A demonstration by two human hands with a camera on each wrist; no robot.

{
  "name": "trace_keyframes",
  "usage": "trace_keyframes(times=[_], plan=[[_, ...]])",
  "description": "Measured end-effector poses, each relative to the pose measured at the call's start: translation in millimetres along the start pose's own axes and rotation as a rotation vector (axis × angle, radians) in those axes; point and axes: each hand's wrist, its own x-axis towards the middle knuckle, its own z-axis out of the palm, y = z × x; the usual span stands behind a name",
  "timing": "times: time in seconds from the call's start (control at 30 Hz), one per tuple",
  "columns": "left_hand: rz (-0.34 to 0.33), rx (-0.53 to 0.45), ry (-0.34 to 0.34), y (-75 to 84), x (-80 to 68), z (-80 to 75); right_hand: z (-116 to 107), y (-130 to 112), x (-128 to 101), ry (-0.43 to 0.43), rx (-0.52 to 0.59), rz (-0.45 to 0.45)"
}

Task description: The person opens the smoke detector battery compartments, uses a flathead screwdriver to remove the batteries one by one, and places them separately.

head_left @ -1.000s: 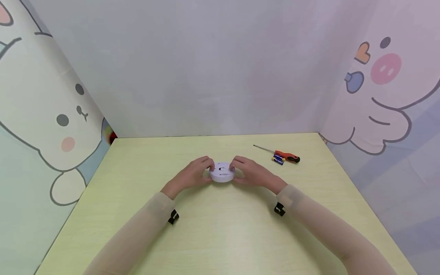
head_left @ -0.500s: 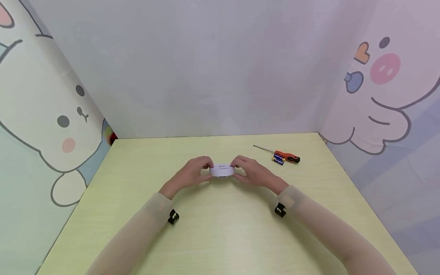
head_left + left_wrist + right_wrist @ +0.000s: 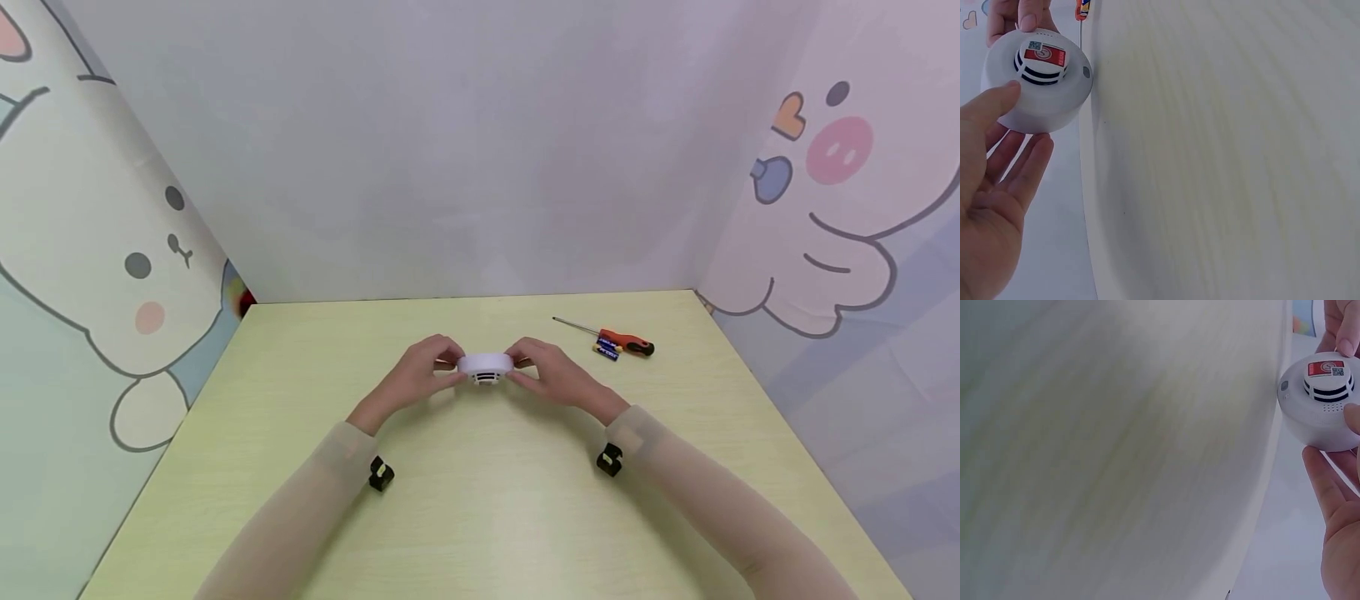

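Observation:
A round white smoke detector [image 3: 485, 364] is held between both hands near the middle of the table. Its vented, raised side with a red label and a small square code faces the wrists, as the left wrist view shows on the smoke detector [image 3: 1054, 106]. My left hand [image 3: 422, 373] pinches the left rim, thumb on the vented side and fingers behind. The right hand [image 3: 557, 375] grips the opposite rim in the same way. In the right wrist view the smoke detector [image 3: 1310, 419] shows a small grey oval and a patch of tiny holes.
On the pale wooden table [image 3: 487, 500], to the right of the hands, lies a screwdriver [image 3: 626, 342] with a red and black handle. Blue and yellow batteries [image 3: 606, 349] lie against it. A pale curtain [image 3: 472, 167] rises behind the table, with printed cartoon sheets at both sides.
Both hands have tipped the smoke detector: its flat face with markings showed upward a second ago, and now its vented side faces the person. The screwdriver and batteries have stayed put.

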Motion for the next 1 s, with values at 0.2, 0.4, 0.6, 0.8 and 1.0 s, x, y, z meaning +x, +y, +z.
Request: trace_keyframes(times=[0.2, 0.4, 0.6, 0.8, 1.0], plan=[[-0.063, -0.044, 0.039, 1.1, 0.6, 1.5, 2, 0, 3, 0.042, 0.065, 0.089], [-0.107, -0.053, 0.097, 2.2, 2.6, 4.5, 3, -2, 6, 0.122, 0.078, 0.150], [-0.181, -0.092, 0.147, 3.2, 2.9, 9.1, 4, -6, 9, 0.158, 0.103, 0.218], [-0.234, -0.102, 0.166, 5.4, 2.5, 12.9, 5, -8, 11, 0.157, 0.154, 0.299], [-0.276, -0.100, 0.156, 8.1, 2.4, 15.5, 6, -8, 12, 0.134, 0.161, 0.379]])
